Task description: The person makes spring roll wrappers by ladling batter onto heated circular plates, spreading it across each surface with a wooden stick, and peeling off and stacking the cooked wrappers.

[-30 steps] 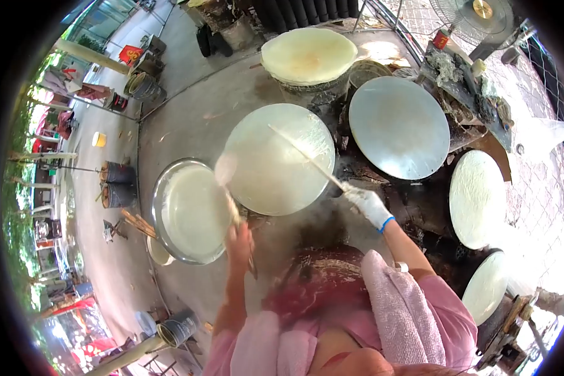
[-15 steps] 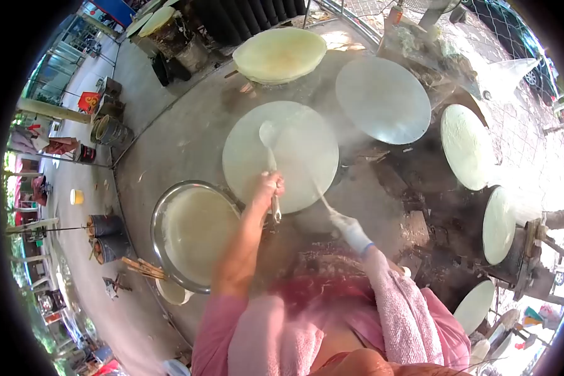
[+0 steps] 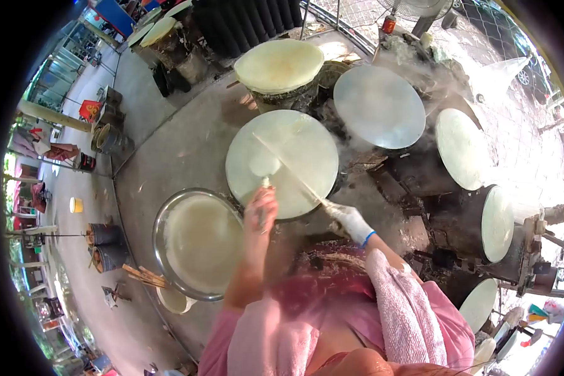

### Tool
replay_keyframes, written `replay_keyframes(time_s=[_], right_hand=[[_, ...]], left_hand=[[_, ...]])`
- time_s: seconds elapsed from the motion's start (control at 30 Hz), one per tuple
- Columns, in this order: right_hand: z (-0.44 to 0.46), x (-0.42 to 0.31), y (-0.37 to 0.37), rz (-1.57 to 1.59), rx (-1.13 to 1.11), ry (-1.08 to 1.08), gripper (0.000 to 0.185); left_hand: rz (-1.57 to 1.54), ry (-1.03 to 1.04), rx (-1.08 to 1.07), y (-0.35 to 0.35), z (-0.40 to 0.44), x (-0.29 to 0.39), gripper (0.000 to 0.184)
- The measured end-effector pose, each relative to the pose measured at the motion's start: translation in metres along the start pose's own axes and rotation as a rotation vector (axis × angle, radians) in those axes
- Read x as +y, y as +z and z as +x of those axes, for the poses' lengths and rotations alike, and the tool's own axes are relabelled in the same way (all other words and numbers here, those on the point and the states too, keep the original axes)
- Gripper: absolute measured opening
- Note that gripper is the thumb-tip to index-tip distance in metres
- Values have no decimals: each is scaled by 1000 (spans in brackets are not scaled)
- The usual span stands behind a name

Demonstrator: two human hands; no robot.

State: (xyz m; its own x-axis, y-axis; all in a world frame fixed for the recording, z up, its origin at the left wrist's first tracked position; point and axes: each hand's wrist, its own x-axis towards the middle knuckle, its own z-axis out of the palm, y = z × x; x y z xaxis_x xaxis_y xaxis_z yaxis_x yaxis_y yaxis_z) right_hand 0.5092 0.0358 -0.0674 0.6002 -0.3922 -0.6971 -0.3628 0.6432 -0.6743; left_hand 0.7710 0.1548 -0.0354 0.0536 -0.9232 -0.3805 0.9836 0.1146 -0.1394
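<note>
My bare left hand (image 3: 262, 210) is closed around the handle of a ladle (image 3: 264, 165), whose pale round bowl is over the near left part of a round griddle (image 3: 313, 141). A pale layer covers the griddle. My right hand (image 3: 351, 222), in a white glove with a blue cuff, grips a long thin stick (image 3: 288, 168) that slants across the griddle to the upper left. Left of my left hand stands a wide metal basin (image 3: 200, 241) of pale batter. Whether the ladle touches the griddle surface I cannot tell.
Behind is a griddle with a yellowish sheet (image 3: 279, 66). A grey griddle (image 3: 379, 106) stands at the back right, and more pale-coated griddles (image 3: 462, 149) curve down the right side. Sticks (image 3: 145, 276) and a small pale bucket (image 3: 175, 299) are beside the basin.
The ladle has gone from over the basin's right edge to the griddle, then moved nearer to me. The stick stays over the griddle in my right hand. The view has shifted.
</note>
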Motion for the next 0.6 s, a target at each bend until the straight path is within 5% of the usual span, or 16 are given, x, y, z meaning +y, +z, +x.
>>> replay_keyframes(time_s=[0.07, 0.13, 0.17, 0.2, 0.33, 0.4, 0.6], right_hand=[[9, -6, -19, -327, 133, -243, 43], [52, 40, -63, -796, 189, -610, 44], [5, -7, -50, -760, 78, -265, 45], [-20, -38, -50, -806, 45, -197, 46], [-11, -38, -152, -70, 368, -280, 48], [21, -24, -239, -9, 529, -503, 45], [7, -134, -364, -188, 729, -509, 53]], left_hand=[[199, -102, -140, 6, -4, 13, 26], [598, -55, 9, 43, 6, -4, 32], [770, 105, 108, 72, 14, -26, 31], [865, 150, 135, 94, 27, -39, 30], [1153, 156, 85, 160, 106, -90, 30], [1166, 165, 96, 182, 156, -121, 30], [1123, 82, 7, 167, 362, -206, 33]])
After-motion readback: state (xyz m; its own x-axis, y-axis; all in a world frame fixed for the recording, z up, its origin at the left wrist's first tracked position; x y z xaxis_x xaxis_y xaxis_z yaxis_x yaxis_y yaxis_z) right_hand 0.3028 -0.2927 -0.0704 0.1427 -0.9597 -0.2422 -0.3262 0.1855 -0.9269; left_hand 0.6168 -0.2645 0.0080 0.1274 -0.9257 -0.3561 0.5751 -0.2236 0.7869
